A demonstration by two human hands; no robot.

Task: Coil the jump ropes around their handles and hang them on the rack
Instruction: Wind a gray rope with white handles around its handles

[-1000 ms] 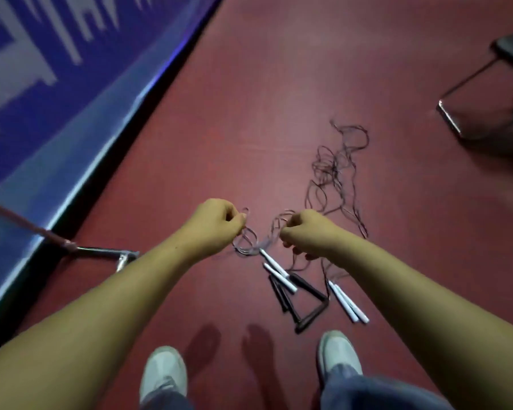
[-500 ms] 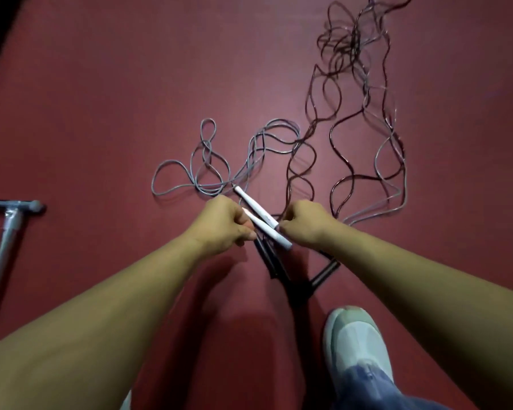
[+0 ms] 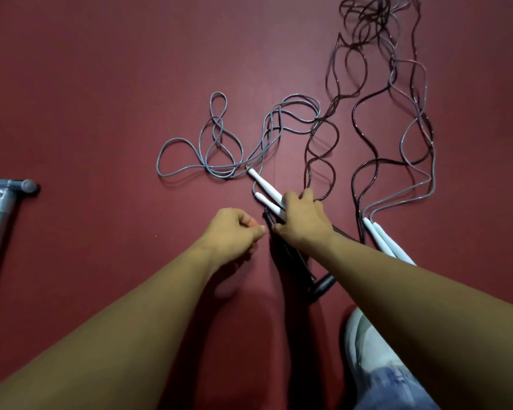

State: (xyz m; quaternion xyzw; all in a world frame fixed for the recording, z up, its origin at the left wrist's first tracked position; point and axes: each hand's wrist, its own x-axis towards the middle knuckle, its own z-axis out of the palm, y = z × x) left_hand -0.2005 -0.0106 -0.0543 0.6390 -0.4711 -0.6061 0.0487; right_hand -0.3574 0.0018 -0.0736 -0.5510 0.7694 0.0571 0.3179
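Observation:
Several jump ropes lie tangled on the red floor. My right hand grips the two white handles of the grey rope, whose cord lies in loose loops to the upper left. My left hand hovers just left of it, fingers curled, holding nothing. Black handles lie under my right wrist. Their dark cords snake away to the upper right. A second pair of white handles lies right of my right forearm.
A grey metal rack foot stands at the left edge. My right shoe is at the bottom right, close to the black handles. Bare red floor stretches across the upper left.
My left hand has let go of the white handles and drawn back to the left. My right hand now holds both handles alone. The camera has come closer to the floor.

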